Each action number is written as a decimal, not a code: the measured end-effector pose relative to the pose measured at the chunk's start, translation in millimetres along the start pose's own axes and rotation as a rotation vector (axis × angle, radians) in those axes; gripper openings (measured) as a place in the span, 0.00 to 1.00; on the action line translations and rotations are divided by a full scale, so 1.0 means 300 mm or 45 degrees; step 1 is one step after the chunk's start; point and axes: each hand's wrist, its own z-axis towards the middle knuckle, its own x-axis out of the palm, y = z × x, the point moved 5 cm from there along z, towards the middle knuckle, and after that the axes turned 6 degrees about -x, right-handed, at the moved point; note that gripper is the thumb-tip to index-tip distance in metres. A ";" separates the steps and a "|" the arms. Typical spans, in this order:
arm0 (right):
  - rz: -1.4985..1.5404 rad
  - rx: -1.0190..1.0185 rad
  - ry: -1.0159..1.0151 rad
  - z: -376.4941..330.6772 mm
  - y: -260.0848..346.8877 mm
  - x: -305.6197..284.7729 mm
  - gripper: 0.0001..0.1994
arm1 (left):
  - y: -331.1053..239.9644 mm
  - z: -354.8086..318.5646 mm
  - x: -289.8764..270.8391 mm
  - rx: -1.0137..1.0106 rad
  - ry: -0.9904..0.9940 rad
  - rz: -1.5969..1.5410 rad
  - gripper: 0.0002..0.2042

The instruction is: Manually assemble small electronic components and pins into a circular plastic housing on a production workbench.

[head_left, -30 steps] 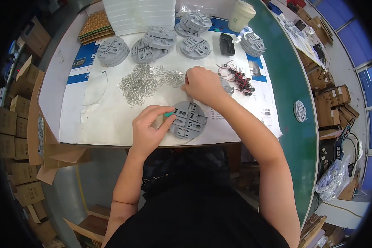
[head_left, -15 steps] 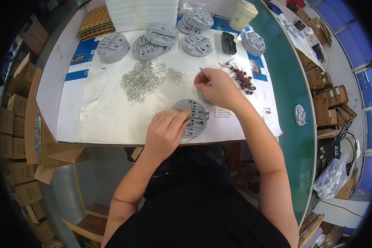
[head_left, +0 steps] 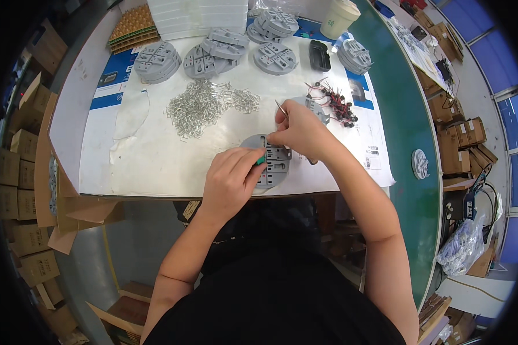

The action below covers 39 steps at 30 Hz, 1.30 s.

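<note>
A grey round plastic base (head_left: 279,167) with slots lies flat at the table's front edge. My left hand (head_left: 231,175) rests on its left side, thumb and fingers pinching a small green piece (head_left: 260,161) against it. My right hand (head_left: 303,133) is over the base's far right edge, its fingertips at the slots. A slim pointed metal tool (head_left: 280,106) is gripped in that hand and sticks out past the fingers; whether the fingertips also hold a small part is hidden. Another grey base (head_left: 315,107) lies partly behind my right hand.
A heap of small metal clips (head_left: 195,109) lies left of centre. Small black parts with red wires (head_left: 342,109) lie on the right. Grey base stacks (head_left: 156,62), a black tray (head_left: 319,56) and a lidded cup (head_left: 338,20) stand along the back.
My right hand has come down and nearer, from beside the wired parts to the grey base, with the metal tool still in it. My left hand has stayed almost in place.
</note>
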 end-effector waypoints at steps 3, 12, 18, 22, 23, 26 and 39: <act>-0.047 -0.049 -0.045 0.001 0.005 0.011 0.20 | 0.000 -0.001 0.001 -0.004 -0.003 0.006 0.13; -0.153 -0.286 -0.089 -0.079 0.017 0.010 0.14 | 0.010 -0.006 -0.006 -0.035 -0.020 -0.021 0.13; -0.595 -0.625 -0.293 -0.237 0.007 0.071 0.22 | 0.027 0.018 -0.017 -0.152 0.053 -0.165 0.13; -0.590 -0.601 -0.333 -0.258 0.005 0.093 0.24 | 0.061 0.039 -0.020 -0.393 0.181 -0.314 0.14; -0.586 -0.583 -0.348 -0.259 0.002 0.096 0.23 | 0.074 0.047 -0.015 -0.421 0.215 -0.333 0.14; -0.569 -0.543 -0.386 -0.270 -0.010 0.116 0.20 | 0.092 0.084 -0.005 -0.446 0.305 -0.323 0.14; -0.443 -0.430 -0.563 -0.327 -0.008 0.131 0.11 | -0.014 0.241 0.057 -0.034 0.777 0.393 0.11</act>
